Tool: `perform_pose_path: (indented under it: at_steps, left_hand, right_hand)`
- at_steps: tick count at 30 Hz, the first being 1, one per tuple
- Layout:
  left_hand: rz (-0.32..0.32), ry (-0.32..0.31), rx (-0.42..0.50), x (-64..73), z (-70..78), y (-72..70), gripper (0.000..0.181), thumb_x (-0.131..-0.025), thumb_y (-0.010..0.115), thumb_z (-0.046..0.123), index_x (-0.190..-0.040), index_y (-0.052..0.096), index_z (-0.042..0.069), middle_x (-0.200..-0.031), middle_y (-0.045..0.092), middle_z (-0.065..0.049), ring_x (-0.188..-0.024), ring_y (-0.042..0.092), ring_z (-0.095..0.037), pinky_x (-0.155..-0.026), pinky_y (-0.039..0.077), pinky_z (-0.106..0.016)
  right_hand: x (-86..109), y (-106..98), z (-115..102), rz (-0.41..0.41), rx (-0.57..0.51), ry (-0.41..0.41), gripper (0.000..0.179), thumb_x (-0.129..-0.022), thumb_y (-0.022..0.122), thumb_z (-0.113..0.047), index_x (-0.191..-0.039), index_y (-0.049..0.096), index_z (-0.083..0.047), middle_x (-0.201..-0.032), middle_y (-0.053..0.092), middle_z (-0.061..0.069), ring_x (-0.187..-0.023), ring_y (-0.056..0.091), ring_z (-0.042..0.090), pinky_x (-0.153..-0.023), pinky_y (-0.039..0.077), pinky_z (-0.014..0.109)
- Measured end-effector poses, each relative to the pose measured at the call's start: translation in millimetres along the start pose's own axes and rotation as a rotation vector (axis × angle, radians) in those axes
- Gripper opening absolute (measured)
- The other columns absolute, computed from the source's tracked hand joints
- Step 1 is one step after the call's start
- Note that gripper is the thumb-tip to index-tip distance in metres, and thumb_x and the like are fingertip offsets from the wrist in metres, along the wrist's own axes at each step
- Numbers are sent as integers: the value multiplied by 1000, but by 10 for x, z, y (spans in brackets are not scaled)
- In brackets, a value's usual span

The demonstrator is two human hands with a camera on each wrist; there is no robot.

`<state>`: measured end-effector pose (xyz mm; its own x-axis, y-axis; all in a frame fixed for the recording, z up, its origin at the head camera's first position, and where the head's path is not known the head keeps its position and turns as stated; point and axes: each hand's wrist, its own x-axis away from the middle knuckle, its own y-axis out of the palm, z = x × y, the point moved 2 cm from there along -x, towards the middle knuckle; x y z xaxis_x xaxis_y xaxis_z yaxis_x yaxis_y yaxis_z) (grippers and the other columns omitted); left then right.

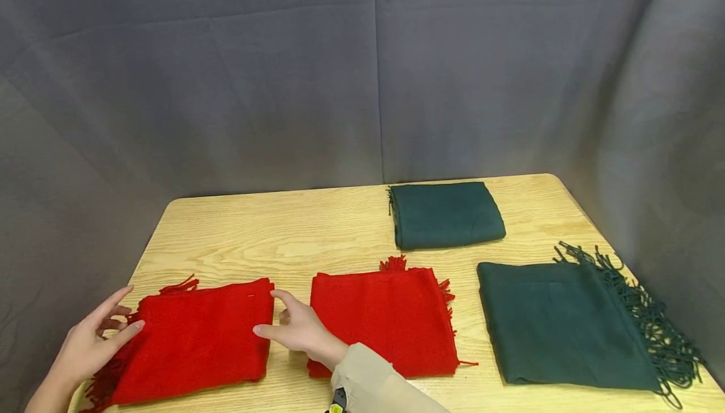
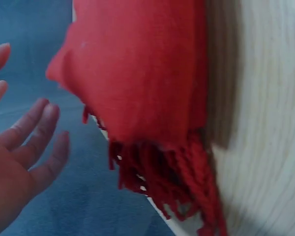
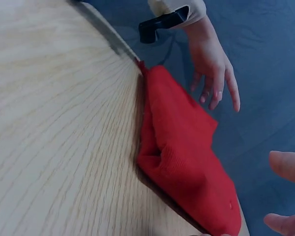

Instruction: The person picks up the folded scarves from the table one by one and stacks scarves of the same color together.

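Note:
A folded red scarf (image 1: 198, 337) with dark red fringe lies at the table's left front. At its left end my left hand (image 1: 90, 344) hovers with fingers spread, the thumb by the cloth's edge. In the left wrist view, a gap shows between that hand and the scarf (image 2: 132, 73). By the scarf's right edge is my right hand (image 1: 303, 328), thumb and forefinger apart, gripping nothing. The right wrist view shows the scarf (image 3: 182, 142) from its side. A second folded red scarf (image 1: 382, 318) lies partly behind my right wrist.
A folded dark green scarf (image 1: 447, 214) lies at the back of the wooden table (image 1: 266, 230). Another dark green scarf (image 1: 566, 325), its long fringe spread rightward, lies at the right front. Grey curtains (image 1: 283, 85) hang behind and beside the table.

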<state>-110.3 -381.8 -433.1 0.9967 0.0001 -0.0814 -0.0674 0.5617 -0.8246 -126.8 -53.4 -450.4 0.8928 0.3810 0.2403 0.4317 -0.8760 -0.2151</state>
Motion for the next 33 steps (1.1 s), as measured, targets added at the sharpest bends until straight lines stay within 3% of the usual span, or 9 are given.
perform_pose_path:
  at_steps: [2, 5, 9, 12, 15, 18, 25, 33]
  left_hand:
    - [-28, -14, -17, -4, -31, 24, 72, -83, 67, 19, -139, 27, -3, -108, 50, -34, -83, 61, -30, -63, 51, -43]
    - [-62, -25, -32, -17, -81, 37, 79, -83, 66, 22, -142, 18, -2, -117, 40, -41, -97, 46, -54, -71, 41, -61]
    - [-182, -92, -53, -73, -157, 24, 88, -87, 60, 32, -143, 2, -2, -131, 23, -43, -107, 35, -58, -78, 33, -67]
    - [-286, -175, -60, -111, -215, 31, 93, -88, 55, 41, -140, -7, -4, -133, 13, -45, -111, 28, -61, -82, 31, -68]
    - [-339, -246, -46, -129, -274, 58, 97, -87, 54, 45, -138, -10, -8, -131, 13, -46, -113, 27, -60, -84, 32, -67]
    - [-363, -297, -26, -137, -327, 82, 100, -86, 54, 47, -137, -11, -9, -130, 15, -46, -113, 28, -57, -84, 34, -64]
    - [-367, -314, 63, -116, -372, 98, 93, -88, 55, 45, -140, -9, 0, -134, 13, -43, -113, 33, -55, -82, 41, -58]
    - [-430, -357, 192, -106, -352, 112, 86, -90, 51, 42, -141, -8, 7, -138, 8, -40, -119, 25, -54, -84, 39, -59]
  right_hand:
    - [-26, 11, 4, 4, 20, 7, 64, -78, 71, -25, -135, 42, -18, -115, 53, 9, -104, 50, 23, -70, 44, 32]
    - [-63, 34, 11, 9, 27, 14, 64, -77, 72, -24, -134, 42, -17, -112, 54, 9, -102, 49, 23, -71, 43, 32]
    - [-116, 70, 22, 31, 22, 24, 64, -76, 73, -23, -133, 44, -16, -107, 53, 6, -95, 48, 20, -66, 41, 29]
    - [-141, 92, 18, 41, -21, 42, 63, -76, 73, -21, -132, 45, -14, -97, 54, 6, -78, 48, 16, -55, 38, 26]
    - [-162, 117, 14, 44, -87, 69, 62, -76, 73, -19, -131, 45, -14, -83, 52, 6, -54, 38, 13, -43, 28, 24]
    - [-183, 141, 24, 50, -129, 93, 63, -76, 73, -18, -132, 45, -14, -77, 51, 5, -45, 31, 14, -39, 23, 24]
    - [-245, 174, 61, 74, -155, 125, 62, -75, 73, -20, -131, 47, -18, -101, 58, 4, -74, 52, 14, -42, 33, 31]
    - [-278, 213, 67, 68, -178, 133, 59, -76, 72, -20, -130, 48, -19, -96, 56, -1, -74, 51, 14, -44, 37, 34]
